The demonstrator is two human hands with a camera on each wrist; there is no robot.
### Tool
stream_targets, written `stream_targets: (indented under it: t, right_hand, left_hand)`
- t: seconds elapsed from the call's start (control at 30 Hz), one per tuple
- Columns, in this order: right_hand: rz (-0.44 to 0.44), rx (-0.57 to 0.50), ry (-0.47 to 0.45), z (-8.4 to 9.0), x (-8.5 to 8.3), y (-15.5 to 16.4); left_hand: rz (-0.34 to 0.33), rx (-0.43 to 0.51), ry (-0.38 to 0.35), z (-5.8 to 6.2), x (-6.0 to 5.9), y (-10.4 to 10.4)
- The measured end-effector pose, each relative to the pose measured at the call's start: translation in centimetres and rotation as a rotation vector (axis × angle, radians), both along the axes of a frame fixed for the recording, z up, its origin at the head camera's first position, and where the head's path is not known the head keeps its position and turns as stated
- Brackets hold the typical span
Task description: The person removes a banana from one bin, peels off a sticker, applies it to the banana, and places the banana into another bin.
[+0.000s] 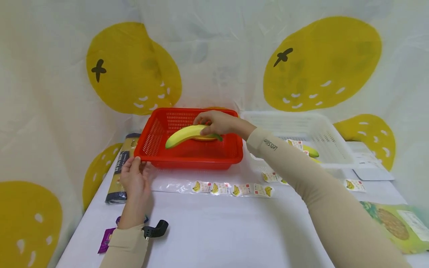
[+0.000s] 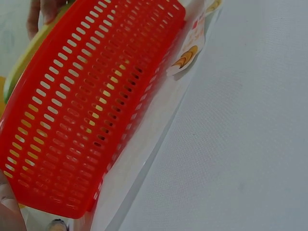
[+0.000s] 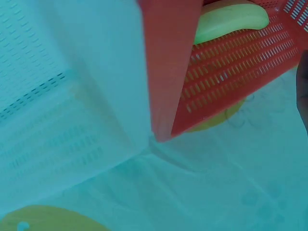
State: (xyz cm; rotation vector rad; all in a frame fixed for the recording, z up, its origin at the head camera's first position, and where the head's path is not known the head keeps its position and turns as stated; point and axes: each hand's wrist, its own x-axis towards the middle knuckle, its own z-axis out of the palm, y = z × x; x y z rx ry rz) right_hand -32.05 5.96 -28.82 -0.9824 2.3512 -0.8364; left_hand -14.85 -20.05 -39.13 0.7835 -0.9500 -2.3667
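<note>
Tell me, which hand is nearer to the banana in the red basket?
Right. The right hand holds the banana over the red basket; the left hand rests at the basket's near left corner, apart from the banana.

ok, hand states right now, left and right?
Left hand: open, fingers resting against the near left corner of the red basket.
Right hand: gripping the banana inside the basket.
</note>
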Motion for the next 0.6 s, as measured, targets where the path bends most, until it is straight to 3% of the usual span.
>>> stream_targets:
  t: [0.23,0.6]
  right_hand:
    - [-0.008,-0.049,0.058,0.9,1.5,2.2]
    - [-0.042,-0.122,0.071,-0.4,4.7,6.3]
  left_hand:
    - [0.028,0.023,0.022,-0.2,-0.2,-0.2]
    - [0.011,0.02,0.045,-0.4,0.0,-0.1]
